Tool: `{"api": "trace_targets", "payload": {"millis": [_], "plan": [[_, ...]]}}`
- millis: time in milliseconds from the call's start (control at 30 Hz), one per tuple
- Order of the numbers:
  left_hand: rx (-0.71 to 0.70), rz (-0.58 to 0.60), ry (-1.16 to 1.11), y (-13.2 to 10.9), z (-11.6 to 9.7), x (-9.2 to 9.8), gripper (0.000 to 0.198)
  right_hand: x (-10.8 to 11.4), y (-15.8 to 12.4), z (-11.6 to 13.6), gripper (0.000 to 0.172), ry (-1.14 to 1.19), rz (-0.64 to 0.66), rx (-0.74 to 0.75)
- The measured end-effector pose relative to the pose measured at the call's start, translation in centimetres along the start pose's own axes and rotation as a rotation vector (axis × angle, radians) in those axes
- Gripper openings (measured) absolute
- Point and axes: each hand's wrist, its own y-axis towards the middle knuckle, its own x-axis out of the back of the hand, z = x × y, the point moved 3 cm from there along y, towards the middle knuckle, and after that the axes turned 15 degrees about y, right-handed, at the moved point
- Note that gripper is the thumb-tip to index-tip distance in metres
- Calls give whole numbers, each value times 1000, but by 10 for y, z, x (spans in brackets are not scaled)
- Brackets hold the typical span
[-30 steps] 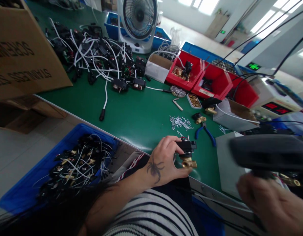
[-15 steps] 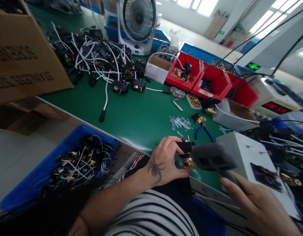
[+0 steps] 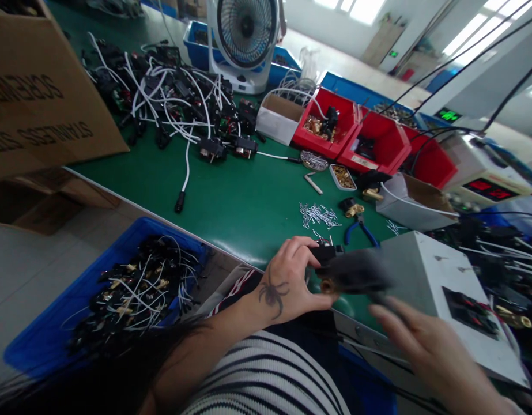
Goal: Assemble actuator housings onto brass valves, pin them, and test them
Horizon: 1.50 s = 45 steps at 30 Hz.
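Observation:
At the bench's front edge, my left hand (image 3: 291, 276) grips a black valve assembly (image 3: 324, 253) with a brass fitting (image 3: 327, 286) at its lower end. My right hand (image 3: 425, 340) is closed round the handle of a dark hammer (image 3: 361, 271), blurred by motion. The hammer's head overlaps the assembly's right side; whether they touch I cannot tell. Just beyond lies a pile of small metal clips (image 3: 319, 215). To the right of it are blue-handled pliers (image 3: 361, 229) and a small brass valve piece (image 3: 352, 208).
A grey metal box (image 3: 438, 276) stands near my right hand. Behind are red bins (image 3: 373, 144), a white fan (image 3: 246, 80) and tangled wired parts (image 3: 179, 98). A cardboard box (image 3: 45, 98) stands left, above a blue crate (image 3: 36, 340) of assemblies.
The hammer and my right hand have moved left, over more of the valve assembly. My left hand keeps its hold in nearly the same place.

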Motion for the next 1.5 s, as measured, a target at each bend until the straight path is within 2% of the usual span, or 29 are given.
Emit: {"api": "trace_targets", "payload": {"millis": [67,100,233,267,400,600,667,767,833,933,1067,1233,1333,1500], "plan": [[-10,-2,6,0,0,0,43,-5,0,3,51,45,108,-2],[-7,0,7,0,0,0,43,-4,0,5,49,66,105,1],[13,13,11,1,1,1,43,6,1,11,55,96,-89,-1],[7,15,15,2,1,1,43,5,3,12,56,98,-76,-7],[-10,15,31,4,1,2,43,-7,8,13,51,107,114,-35],[41,49,-21,8,4,4,39,0,16,14,42,257,-32,-62],[63,71,-33,10,5,6,40,-7,26,17,40,315,20,-9],[114,122,-25,12,5,7,50,-20,45,19,54,413,127,68],[122,146,-39,13,5,7,48,-26,55,19,61,450,154,63],[116,156,-81,14,6,7,41,-29,63,19,60,463,171,48],[117,147,-78,13,7,6,44,-26,63,20,54,470,175,78],[149,128,-115,10,8,6,49,-29,63,19,58,484,223,82],[155,127,-132,9,8,7,51,-33,65,18,54,499,236,79],[144,114,-107,10,7,8,49,-23,54,19,47,446,150,106]]}}
